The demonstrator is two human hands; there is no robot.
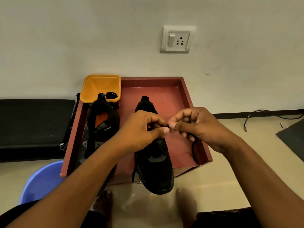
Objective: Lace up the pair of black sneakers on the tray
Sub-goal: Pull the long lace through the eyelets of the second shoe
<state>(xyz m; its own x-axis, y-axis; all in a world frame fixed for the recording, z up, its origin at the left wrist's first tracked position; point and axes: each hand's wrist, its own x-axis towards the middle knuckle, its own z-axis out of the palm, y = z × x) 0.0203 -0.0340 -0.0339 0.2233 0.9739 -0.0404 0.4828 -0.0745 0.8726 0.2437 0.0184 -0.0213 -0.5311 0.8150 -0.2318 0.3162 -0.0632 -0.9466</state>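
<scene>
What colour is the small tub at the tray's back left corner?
The tub is orange-yellow; the head view shows it.

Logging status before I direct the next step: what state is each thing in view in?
left hand: pinches the lace.
right hand: pinches the same lace.
lace: held between both hands, tail hanging into the tray.
sneaker under the hands: upright, toe overhanging the tray's near edge.
other sneaker: tipped sideways, orange insole showing.
yellow tub: holds a bundled spare lace.

a plain room: wall socket (178, 39), bare floor (230, 145).
</scene>
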